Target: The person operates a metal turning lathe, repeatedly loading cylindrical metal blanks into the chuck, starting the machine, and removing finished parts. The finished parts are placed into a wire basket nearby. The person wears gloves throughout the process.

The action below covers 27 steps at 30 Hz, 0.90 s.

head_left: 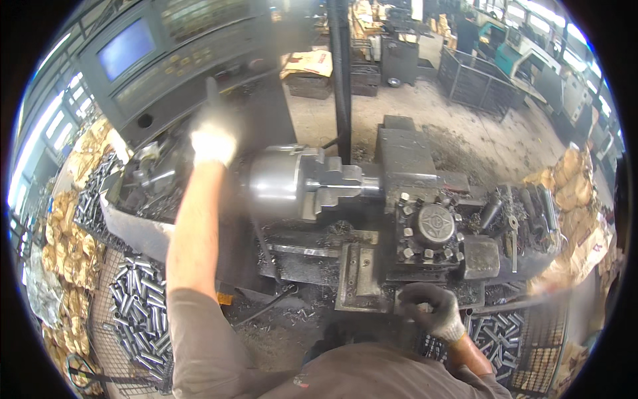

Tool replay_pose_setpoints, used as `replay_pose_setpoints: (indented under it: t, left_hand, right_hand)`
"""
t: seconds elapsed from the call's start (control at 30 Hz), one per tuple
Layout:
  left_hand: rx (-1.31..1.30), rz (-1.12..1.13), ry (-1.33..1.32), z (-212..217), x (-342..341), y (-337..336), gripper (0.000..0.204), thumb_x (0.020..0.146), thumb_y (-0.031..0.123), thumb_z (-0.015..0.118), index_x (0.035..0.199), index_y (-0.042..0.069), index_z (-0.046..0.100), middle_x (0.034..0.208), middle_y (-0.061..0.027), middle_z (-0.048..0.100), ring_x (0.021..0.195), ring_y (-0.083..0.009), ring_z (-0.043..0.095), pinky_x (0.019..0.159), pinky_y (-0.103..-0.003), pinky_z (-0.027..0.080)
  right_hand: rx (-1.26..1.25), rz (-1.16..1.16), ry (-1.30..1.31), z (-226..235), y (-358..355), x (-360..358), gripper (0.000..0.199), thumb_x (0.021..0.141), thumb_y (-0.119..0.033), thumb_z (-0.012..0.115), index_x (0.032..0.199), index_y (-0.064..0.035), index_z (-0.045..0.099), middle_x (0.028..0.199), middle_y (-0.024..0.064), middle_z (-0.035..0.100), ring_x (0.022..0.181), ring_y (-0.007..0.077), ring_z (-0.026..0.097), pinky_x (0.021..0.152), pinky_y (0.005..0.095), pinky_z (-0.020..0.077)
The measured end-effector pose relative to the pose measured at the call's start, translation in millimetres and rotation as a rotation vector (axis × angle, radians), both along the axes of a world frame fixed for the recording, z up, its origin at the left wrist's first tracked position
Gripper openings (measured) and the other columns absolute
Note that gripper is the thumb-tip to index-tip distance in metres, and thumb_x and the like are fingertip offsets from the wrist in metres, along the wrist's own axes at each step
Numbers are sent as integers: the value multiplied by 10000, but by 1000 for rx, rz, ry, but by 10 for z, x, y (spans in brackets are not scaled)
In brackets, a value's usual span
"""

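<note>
A metal lathe is seen from above, its bright steel chuck [276, 183] at the centre with a stepped jaw block protruding toward the tool post [432, 229] on the carriage. The left hand [212, 141], in a pale work glove, is raised and stretched toward the headstock area under the control panel [143, 56]; it is blurred by motion, so whether it is closed on anything cannot be told. The right hand [432, 309], in a dark-backed glove, is curled shut around a carriage handle [420, 307] at the front of the machine, most of which is hidden under the fingers. That handle is judged to be rigid steel, probably oily, best gripped fully around its rim or knob. Short steel cylinders [136, 306] are heaped in a wire basket at the person's left, and more lie in a tray [495, 332] at the lower right; they look heavy, hard and slippery, best taken across the middle.
</note>
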<state>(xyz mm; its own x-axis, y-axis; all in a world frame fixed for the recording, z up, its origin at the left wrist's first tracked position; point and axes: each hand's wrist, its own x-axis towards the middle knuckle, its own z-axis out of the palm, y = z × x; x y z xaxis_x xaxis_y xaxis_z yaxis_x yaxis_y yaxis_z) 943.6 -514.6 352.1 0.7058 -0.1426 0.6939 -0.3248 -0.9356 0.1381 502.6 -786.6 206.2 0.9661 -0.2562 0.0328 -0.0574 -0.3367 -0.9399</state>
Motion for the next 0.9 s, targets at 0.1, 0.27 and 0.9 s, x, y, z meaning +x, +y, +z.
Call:
replay_pose_setpoints:
  t: [0.1, 0.27, 0.9]
  left_hand:
    - [100, 127, 286, 174, 513, 192, 867, 997, 185, 531, 1734, 131, 77, 1222, -355, 717, 1089, -496, 736, 969, -573, 562]
    - [-9, 17, -4, -39, -417, -236, 778, 1020, 321, 653, 1677, 99, 301, 1302, -289, 702, 1108, -457, 736, 977, -544, 580]
    - [-1493, 2102, -2004, -4521, -12856, 1262, 570, 1069, 518, 499, 1067, 1, 739, 1070, -166, 774, 915, -330, 732, 834, -461, 583]
  right_hand:
    - [31, 84, 125, -34, -2, -61, 297, 897, -72, 803, 1188, -22, 774, 1062, 91, 811, 964, 148, 769, 881, 319, 623]
    - [52, 169, 203, -281, 127, -62, 358, 924, -97, 780, 1274, -30, 743, 1067, 97, 807, 953, 155, 776, 876, 323, 631]
    - [-669, 1779, 205, -2111, 4825, -1140, 457, 845, -290, 799, 1210, -16, 772, 1100, 195, 808, 1024, 297, 791, 930, 380, 609]
